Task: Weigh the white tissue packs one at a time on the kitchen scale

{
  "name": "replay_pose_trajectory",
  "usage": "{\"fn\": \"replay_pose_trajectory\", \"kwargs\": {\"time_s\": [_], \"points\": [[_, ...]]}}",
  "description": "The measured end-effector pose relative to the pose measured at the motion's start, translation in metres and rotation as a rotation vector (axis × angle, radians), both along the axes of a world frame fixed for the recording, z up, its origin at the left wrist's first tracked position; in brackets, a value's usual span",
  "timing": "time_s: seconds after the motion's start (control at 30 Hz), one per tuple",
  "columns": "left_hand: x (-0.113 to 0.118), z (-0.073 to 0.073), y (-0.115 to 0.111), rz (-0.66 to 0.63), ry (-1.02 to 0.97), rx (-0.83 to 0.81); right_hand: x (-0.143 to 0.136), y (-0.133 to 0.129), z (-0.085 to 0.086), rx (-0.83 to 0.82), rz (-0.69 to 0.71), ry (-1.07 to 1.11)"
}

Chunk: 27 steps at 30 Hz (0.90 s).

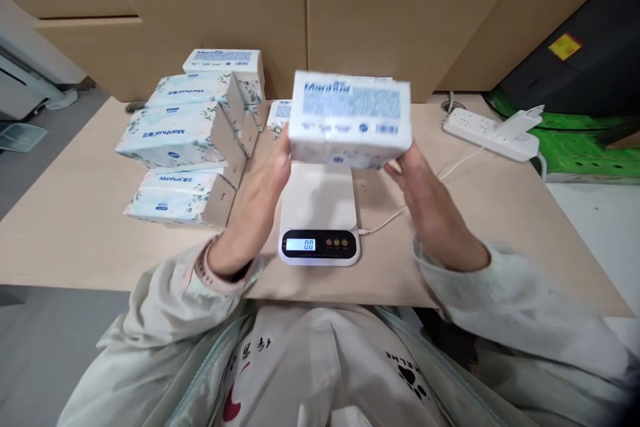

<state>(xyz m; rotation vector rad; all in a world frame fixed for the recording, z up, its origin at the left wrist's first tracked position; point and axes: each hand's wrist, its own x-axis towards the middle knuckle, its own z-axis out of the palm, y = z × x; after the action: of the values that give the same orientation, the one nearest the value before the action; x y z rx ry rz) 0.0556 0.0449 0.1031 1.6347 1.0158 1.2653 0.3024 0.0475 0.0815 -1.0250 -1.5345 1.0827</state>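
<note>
Tabletop (60, 240) | tissue pack (350, 120) between left grip (270, 180) and right grip (420, 187), both clasping it | contact beneath unclear

A head-worn camera looks forward and down over the table (65, 233).

A pale wood-grained table (65, 240) stands over grey floor (35, 353), which shows past its left edge. Stacked cardboard boxes (400, 27) line the far edge like a brown wall. Beyond the far right corner stands something dark (605, 27) with a yellow label (565, 47) — bright green surface (580, 137) at its foot.
</note>
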Motion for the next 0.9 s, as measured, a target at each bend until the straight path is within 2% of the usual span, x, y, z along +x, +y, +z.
{"fn": "replay_pose_trajectory", "kwargs": {"time_s": [0.07,0.13,0.27,0.33,0.47,0.53,0.63,0.73,0.9], "points": [[-0.012,-0.017,-0.025,-0.029,0.000,-0.083,-0.007,-0.020,-0.018,-0.049,0.031,-0.007],[-0.020,-0.030,-0.038,-0.037,-0.019,-0.139,-0.011,-0.033,-0.035,-0.080,0.058,0.016],[-0.034,-0.055,-0.040,0.015,-0.033,-0.203,-0.013,-0.040,-0.062,-0.072,0.043,0.006],[-0.041,-0.068,-0.035,0.049,-0.006,-0.196,-0.012,-0.038,-0.074,0.003,-0.051,-0.025],[-0.053,-0.088,-0.023,0.189,-0.072,-0.051,-0.008,-0.032,-0.087,0.226,-0.375,-0.010],[-0.054,-0.092,-0.019,0.237,-0.157,-0.017,-0.008,-0.030,-0.086,0.270,-0.491,0.034],[-0.053,-0.090,-0.020,0.259,-0.217,-0.037,-0.010,-0.029,-0.083,0.227,-0.597,0.097],[-0.054,-0.087,-0.022,0.257,-0.230,-0.073,-0.012,-0.026,-0.082,0.204,-0.669,0.135],[-0.057,-0.087,-0.024,0.270,-0.232,-0.094,-0.008,-0.017,-0.088,0.307,-0.756,0.208]]}}
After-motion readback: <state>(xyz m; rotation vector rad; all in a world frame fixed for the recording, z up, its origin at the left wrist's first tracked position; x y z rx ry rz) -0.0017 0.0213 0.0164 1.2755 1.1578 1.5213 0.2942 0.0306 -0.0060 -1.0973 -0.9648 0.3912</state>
